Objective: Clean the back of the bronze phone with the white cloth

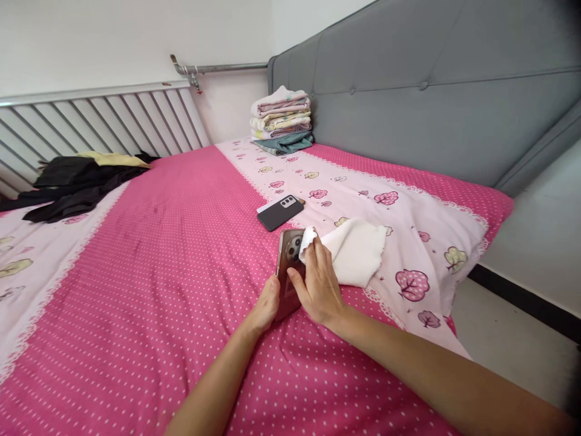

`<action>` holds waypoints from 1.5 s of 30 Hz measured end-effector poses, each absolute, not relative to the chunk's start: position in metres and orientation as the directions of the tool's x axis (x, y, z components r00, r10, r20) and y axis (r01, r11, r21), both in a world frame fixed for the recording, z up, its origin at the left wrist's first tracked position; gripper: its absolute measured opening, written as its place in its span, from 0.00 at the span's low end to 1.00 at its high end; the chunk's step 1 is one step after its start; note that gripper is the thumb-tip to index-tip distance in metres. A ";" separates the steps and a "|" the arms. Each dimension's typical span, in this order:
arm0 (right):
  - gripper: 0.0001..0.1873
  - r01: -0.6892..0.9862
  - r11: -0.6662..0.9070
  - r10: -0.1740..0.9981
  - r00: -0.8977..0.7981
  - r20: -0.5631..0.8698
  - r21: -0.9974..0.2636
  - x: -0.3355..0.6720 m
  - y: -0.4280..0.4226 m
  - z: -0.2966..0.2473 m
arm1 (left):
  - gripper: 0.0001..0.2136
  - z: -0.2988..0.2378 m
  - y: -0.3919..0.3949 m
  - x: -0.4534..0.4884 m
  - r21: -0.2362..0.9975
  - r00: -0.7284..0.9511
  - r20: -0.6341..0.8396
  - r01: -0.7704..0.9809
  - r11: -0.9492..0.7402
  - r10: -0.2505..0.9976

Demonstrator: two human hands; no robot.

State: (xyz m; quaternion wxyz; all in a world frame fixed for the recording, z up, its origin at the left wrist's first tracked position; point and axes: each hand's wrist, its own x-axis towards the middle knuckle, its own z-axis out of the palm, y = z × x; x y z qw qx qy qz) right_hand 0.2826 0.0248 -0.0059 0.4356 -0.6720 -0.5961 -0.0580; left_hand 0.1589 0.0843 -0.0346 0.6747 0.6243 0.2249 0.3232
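Observation:
A brown smartphone [284, 254] in a clear-edged case is tilted up above the bed, its round camera module facing me. My left hand [267, 301] grips its left lower edge, thumb along the side, other fingers hidden behind it. My right hand [320, 278] pinches a bunched end of a white cloth [363, 251] at the phone's upper right edge, beside the camera. The rest of that cloth trails to the right over the bedding. Just beyond lies a dark grey phone [280, 212], camera side up, on top of a pale flat object that it mostly covers.
Pink dotted bedding [181, 254] with a pale tree-print band spreads all around. Folded fabrics [281, 118] are stacked by the grey headboard [408, 91]. Black and yellow clothes [86, 178] lie at the left near a white radiator [104, 121]. The bed's edge drops off at the right.

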 end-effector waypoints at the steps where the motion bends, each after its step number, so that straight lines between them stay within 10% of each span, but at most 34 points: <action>1: 0.35 0.852 0.088 0.752 0.282 0.596 -0.516 0.283 0.025 -0.006 | 0.29 -0.035 0.084 0.159 0.988 0.690 0.103 -0.154 0.006 0.717; 45: 0.36 0.857 0.086 0.760 0.274 0.590 -0.509 0.281 0.025 -0.011 | 0.31 -0.030 0.083 0.161 0.987 0.679 0.078 -0.156 0.040 0.730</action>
